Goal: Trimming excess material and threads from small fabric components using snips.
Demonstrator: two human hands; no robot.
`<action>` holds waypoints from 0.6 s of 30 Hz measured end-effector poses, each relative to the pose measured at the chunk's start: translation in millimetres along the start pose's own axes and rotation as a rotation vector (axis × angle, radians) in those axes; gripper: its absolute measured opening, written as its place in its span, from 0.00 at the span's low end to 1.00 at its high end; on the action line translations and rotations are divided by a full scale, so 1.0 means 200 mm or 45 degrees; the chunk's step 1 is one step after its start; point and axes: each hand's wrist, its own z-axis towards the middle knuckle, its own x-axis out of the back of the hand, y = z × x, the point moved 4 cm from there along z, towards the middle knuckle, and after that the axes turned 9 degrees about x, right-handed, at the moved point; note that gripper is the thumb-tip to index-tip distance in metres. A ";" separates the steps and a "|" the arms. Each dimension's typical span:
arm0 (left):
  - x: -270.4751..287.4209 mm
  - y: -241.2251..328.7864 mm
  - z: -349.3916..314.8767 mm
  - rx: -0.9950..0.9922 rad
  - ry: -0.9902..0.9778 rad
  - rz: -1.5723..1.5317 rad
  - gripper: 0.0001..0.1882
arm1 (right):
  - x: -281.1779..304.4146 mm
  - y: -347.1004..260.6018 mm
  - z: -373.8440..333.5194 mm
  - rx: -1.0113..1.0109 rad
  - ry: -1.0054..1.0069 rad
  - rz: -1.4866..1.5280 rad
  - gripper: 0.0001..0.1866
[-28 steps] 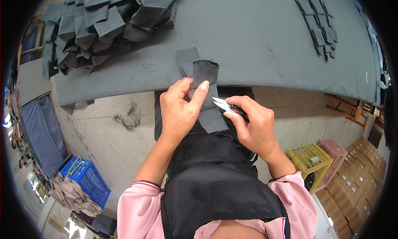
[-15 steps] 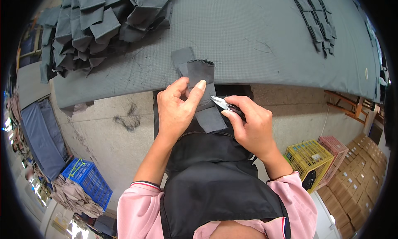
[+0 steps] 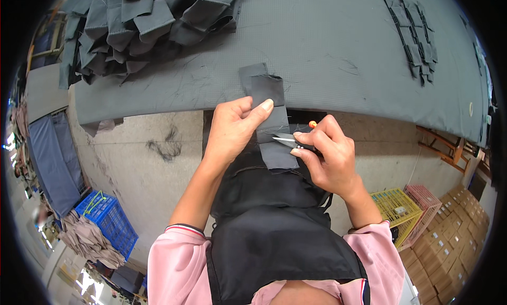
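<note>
My left hand (image 3: 235, 125) pinches a dark grey strip of fabric pieces (image 3: 272, 117), thumb on top. The strip runs from the table's front edge down over my black apron. My right hand (image 3: 334, 159) grips small thread snips (image 3: 288, 141) with a dark handle and an orange-yellow end. Their bright pointed blades are parted and lie over the strip, by loose threads at a seam. Whether a thread is between the blades I cannot make out.
The table (image 3: 317, 56) has a grey cloth cover with thread scraps. Left, grey fabric pieces (image 3: 153, 25) are heaped; right, joined strips (image 3: 414, 38) lie flat. A blue crate (image 3: 113, 223), a yellow crate (image 3: 398, 210), a pink crate (image 3: 422, 199) and cartons (image 3: 449, 236) stand around below.
The strip and both hands have shifted slightly right in the picture. The snips have turned so their blades point more level and left, lower along the strip, and their orange-yellow end now shows.
</note>
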 end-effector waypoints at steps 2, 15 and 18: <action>-0.01 -0.01 0.00 -0.017 -0.064 0.031 0.25 | -0.03 0.01 0.02 0.103 -0.111 -0.048 0.13; 0.00 -0.03 0.02 -0.016 -0.114 0.073 0.27 | -0.07 0.03 0.04 0.092 0.004 0.117 0.13; 0.00 -0.01 0.02 0.002 -0.093 0.191 0.28 | -0.04 0.04 0.03 0.132 0.024 -0.015 0.14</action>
